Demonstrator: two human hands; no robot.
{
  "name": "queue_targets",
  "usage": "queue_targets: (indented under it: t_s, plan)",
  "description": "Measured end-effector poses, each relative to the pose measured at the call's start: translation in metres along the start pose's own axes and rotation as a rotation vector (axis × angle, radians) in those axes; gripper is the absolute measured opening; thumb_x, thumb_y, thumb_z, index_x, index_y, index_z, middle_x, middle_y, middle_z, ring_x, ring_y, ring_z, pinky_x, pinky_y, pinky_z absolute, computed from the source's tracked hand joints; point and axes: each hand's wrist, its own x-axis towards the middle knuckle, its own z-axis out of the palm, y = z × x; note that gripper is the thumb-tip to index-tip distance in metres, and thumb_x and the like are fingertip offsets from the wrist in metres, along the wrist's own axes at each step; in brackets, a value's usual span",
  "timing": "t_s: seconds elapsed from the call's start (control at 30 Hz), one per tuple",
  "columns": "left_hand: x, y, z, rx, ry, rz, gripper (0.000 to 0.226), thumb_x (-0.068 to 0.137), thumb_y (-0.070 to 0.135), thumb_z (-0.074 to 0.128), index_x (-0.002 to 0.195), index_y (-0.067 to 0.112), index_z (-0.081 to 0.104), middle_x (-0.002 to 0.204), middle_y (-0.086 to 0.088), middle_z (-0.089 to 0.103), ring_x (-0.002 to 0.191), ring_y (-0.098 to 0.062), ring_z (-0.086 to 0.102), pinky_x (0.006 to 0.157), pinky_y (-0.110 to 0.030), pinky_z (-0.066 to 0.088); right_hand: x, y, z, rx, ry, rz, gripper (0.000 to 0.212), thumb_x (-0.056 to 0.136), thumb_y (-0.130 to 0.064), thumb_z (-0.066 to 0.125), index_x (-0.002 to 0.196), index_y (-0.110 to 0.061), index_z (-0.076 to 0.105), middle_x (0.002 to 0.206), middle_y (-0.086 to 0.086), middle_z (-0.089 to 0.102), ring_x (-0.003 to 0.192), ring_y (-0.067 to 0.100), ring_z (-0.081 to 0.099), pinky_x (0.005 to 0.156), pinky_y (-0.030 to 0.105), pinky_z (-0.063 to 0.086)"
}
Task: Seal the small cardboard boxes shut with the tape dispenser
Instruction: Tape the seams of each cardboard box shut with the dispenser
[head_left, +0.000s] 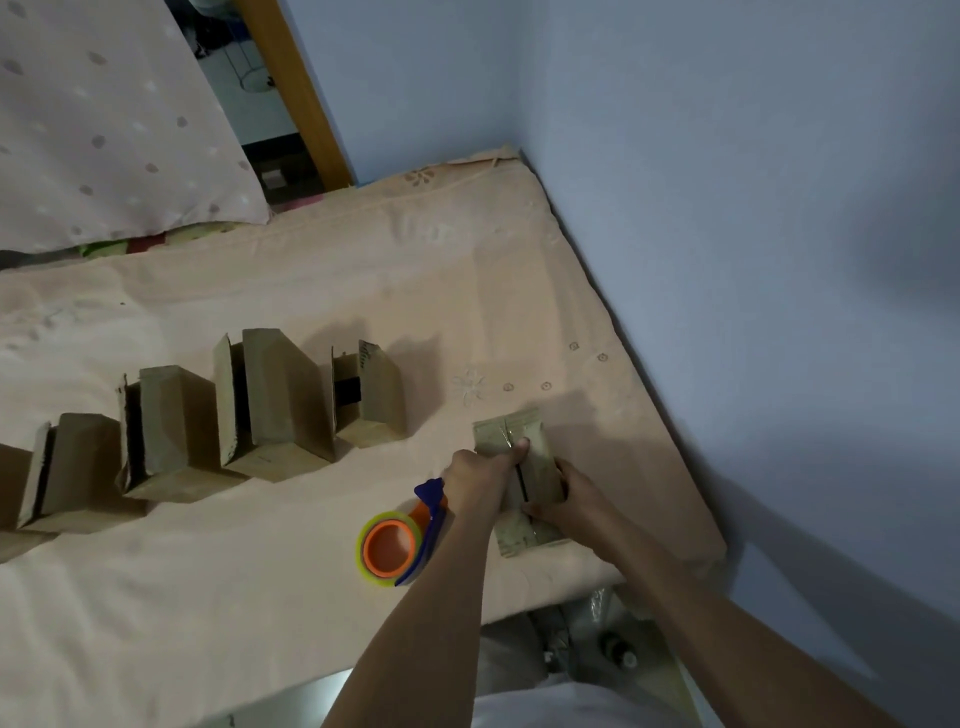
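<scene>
Your left hand (480, 475) and right hand (569, 496) clamp the small box (537, 441) on the peach bed (311, 270), blue wall (727, 208) alongside, tape dispenser (400, 540) nearby.

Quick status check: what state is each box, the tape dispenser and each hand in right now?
Box under hands: flaps folded down, tape partly along seam.
Row of four boxes: open, flaps up, untaped.
Tape dispenser: lying on bed, unheld.
Left hand: thumb pressing the seam.
Right hand: gripping the box's near end.
</scene>
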Motion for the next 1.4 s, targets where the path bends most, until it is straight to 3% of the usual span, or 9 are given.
queue_targets:
  t_s: [0.17,0.27,0.37,0.47,0.83,0.97,1.1,1.27,1.4]
  plan:
    - [-0.002,-0.003,-0.002,-0.033,-0.027,0.014,0.083,0.057,0.080,0.075,0.106,0.014,0.064,0.102,-0.006,0.069,0.090,-0.027,0.064,0.071,-0.034,0.052,-0.002,-0.006,-0.008,-0.041,-0.117,-0.002,0.067,0.081,-0.016,0.081,0.136,-0.028,0.045,0.122,-0.004,0.063,0.108,0.012,0.062,0.078,0.027,0.059]
    - [-0.002,-0.012,-0.007,-0.203,-0.123,-0.015,0.078,0.059,0.079,0.074,0.102,0.014,0.066,0.097,-0.003,0.069,0.093,-0.025,0.065,0.080,-0.038,0.058,0.001,-0.010,-0.006,-0.060,-0.096,0.013,0.054,0.080,-0.026,0.082,0.128,-0.026,0.056,0.116,-0.006,0.069,0.106,0.013,0.066,0.087,0.035,0.059]
    - [-0.003,-0.032,-0.012,-0.387,-0.263,-0.066,0.055,0.082,0.051,0.075,0.119,0.013,0.062,0.105,-0.004,0.067,0.099,-0.026,0.064,0.087,-0.044,0.058,0.003,-0.011,-0.009,0.098,-0.001,0.103,0.045,0.085,-0.038,0.078,0.123,-0.016,0.066,0.107,0.001,0.075,0.099,0.019,0.071,0.085,0.037,0.060]
    - [-0.014,-0.050,-0.010,-0.430,-0.341,-0.081,0.048,0.087,0.035,0.075,0.127,0.015,0.057,0.112,-0.004,0.066,0.104,-0.026,0.063,0.089,-0.045,0.057,0.001,-0.013,-0.012,0.125,0.009,0.154,0.044,0.087,-0.040,0.075,0.119,-0.010,0.069,0.103,0.005,0.076,0.097,0.023,0.072,0.088,0.040,0.059]
    - [-0.052,-0.043,-0.042,-0.432,-0.265,0.023,0.049,0.075,0.049,0.078,0.113,0.021,0.067,0.106,0.000,0.072,0.096,-0.024,0.069,0.083,-0.051,0.060,-0.027,-0.041,-0.013,0.048,0.007,0.068,0.030,0.086,-0.038,0.077,0.105,-0.015,0.071,0.098,0.001,0.076,0.092,0.018,0.071,0.087,0.039,0.060]
    - [-0.063,-0.048,-0.066,-0.493,-0.245,0.042,0.041,0.079,0.042,0.080,0.109,0.017,0.066,0.105,-0.006,0.073,0.097,-0.027,0.070,0.080,-0.051,0.061,-0.031,-0.055,0.002,0.011,0.004,0.001,0.041,0.082,-0.040,0.081,0.110,-0.012,0.071,0.100,0.002,0.076,0.090,0.017,0.073,0.088,0.038,0.060]
    - [-0.070,-0.056,-0.100,-0.532,-0.246,0.025,0.041,0.082,0.039,0.080,0.109,0.013,0.063,0.098,-0.012,0.072,0.081,-0.028,0.070,0.062,-0.033,0.058,-0.037,-0.069,0.025,0.016,-0.016,0.003,0.055,0.073,-0.050,0.084,0.112,-0.018,0.062,0.103,0.001,0.073,0.091,0.019,0.072,0.086,0.044,0.060]
    - [-0.070,-0.072,-0.149,-0.501,-0.241,0.072,0.044,0.086,0.039,0.076,0.115,0.010,0.060,0.101,-0.012,0.069,0.084,-0.029,0.070,0.059,-0.035,0.060,-0.046,-0.092,0.064,-0.040,-0.045,0.004,0.061,0.067,-0.059,0.083,0.107,-0.021,0.058,0.103,0.002,0.072,0.093,0.024,0.071,0.087,0.052,0.058]
    - [-0.054,-0.098,-0.188,-0.524,-0.230,0.111,0.052,0.085,0.043,0.075,0.122,0.012,0.059,0.106,-0.008,0.070,0.090,-0.027,0.071,0.075,-0.041,0.062,-0.058,-0.115,0.113,-0.020,-0.064,-0.003,0.054,0.077,-0.049,0.082,0.109,-0.016,0.054,0.103,0.006,0.071,0.092,0.026,0.071,0.085,0.052,0.059]
